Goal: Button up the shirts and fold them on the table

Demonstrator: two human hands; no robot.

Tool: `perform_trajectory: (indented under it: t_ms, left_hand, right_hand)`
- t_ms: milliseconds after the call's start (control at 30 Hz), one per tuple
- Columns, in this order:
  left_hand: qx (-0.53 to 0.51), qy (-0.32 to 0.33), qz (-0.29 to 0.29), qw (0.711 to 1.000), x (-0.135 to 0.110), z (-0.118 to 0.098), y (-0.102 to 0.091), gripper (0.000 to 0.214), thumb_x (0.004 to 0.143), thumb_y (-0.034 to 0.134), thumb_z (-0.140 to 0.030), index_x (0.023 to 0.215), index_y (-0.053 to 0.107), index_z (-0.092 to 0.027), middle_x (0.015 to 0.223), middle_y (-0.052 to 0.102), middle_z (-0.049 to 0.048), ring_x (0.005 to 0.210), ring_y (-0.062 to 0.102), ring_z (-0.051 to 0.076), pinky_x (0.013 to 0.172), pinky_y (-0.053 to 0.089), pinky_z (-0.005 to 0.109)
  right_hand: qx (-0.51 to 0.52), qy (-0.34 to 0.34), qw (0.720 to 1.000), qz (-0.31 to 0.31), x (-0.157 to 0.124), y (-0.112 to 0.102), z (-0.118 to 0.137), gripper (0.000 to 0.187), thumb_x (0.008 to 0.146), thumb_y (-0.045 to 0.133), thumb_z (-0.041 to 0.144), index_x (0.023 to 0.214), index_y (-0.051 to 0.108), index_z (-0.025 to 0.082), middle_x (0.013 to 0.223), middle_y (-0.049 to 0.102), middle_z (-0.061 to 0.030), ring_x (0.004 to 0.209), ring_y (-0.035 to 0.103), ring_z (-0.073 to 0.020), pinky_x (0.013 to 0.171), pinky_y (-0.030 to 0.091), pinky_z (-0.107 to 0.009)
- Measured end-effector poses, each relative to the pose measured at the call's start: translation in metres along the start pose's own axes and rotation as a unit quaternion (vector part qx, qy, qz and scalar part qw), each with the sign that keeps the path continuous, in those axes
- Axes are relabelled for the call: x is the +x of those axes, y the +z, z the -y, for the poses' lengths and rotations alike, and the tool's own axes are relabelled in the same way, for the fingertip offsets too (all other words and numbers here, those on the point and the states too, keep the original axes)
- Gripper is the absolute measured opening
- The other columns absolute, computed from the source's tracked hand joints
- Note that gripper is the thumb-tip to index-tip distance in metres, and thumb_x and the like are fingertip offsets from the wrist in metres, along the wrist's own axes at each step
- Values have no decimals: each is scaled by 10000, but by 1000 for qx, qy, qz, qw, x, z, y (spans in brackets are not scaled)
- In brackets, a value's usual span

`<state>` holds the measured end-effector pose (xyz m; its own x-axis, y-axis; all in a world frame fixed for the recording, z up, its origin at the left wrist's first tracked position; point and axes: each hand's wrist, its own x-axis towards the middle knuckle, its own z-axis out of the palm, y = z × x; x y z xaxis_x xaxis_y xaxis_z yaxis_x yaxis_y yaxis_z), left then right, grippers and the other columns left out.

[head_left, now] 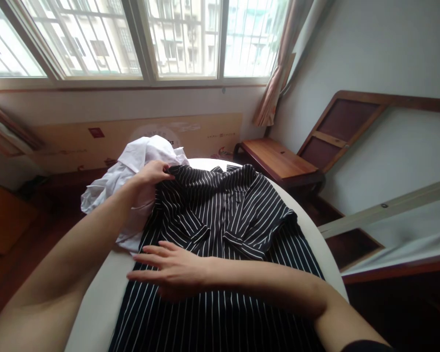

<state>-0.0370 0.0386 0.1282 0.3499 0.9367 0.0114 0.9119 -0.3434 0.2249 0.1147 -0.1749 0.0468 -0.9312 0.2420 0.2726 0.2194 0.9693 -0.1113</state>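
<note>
A black shirt with white stripes [216, 210] lies spread on a round white table [90, 308], its collar end toward the window and its sleeves folded over the front. My left hand [154, 172] pinches the cloth at the shirt's far left shoulder. Over the left side of the shirt is my right hand [176, 269], palm down with fingers stretched out and apart. Whether that palm touches the cloth I cannot tell. Crumpled white cloth [132, 156] sits at the table's far left, behind my left hand and forearm.
A wooden bench [278, 159] stands beyond the table on the right, by a wooden frame [346, 122] along the wall. A large flat cardboard box [205, 134] leans below the barred window [183, 39]. Curtains [273, 93] hang at the window's side.
</note>
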Motion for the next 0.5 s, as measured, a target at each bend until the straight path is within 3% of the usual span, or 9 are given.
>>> perform_trajectory:
  t_ms: [100, 200, 333, 400, 500]
  left_hand:
    - [-19, -1, -1, 1000, -1, 5, 4, 344, 717, 563, -478, 800, 668, -161, 724, 667, 44, 685, 589, 194, 622, 417, 261]
    - [-28, -2, -39, 999, -4, 9, 10, 313, 737, 569, -406, 900, 645, -149, 801, 674, 64, 712, 597, 195, 640, 425, 264]
    - [-11, -11, -97, 995, -6, 13, 19, 340, 759, 576, -358, 1025, 599, -149, 868, 667, 91, 753, 607, 210, 677, 428, 282]
    - [-26, -22, -107, 994, -5, 14, 21, 355, 763, 584, -361, 1047, 587, -147, 886, 664, 96, 768, 610, 212, 686, 429, 281]
    - [-47, -51, -108, 992, -4, 14, 18, 362, 741, 623, -344, 1030, 588, -129, 900, 661, 99, 778, 606, 205, 691, 433, 267]
  right_hand:
    - [19, -45, 997, 65, 32, 21, 3, 660, 803, 589, 258, 1404, 320, 220, 1448, 358, -102, 1328, 292, -286, 1026, 305, -498]
    - [56, -59, 986, 145, 51, 30, -1, 632, 773, 624, 294, 1355, 390, 220, 1291, 520, -93, 1191, 438, -277, 947, 357, -536]
    - [58, -81, 969, 224, 63, 21, 4, 349, 763, 615, 255, 1108, 577, 226, 1073, 636, -45, 1011, 540, -249, 792, 423, -462]
    - [53, -115, 959, 255, 66, 15, 14, 229, 754, 623, 245, 983, 617, 234, 1056, 647, -26, 988, 558, -238, 746, 436, -434]
    - [64, -188, 944, 264, 68, 11, 35, 196, 760, 641, 267, 956, 633, 258, 1098, 651, -10, 996, 581, -210, 685, 463, -368]
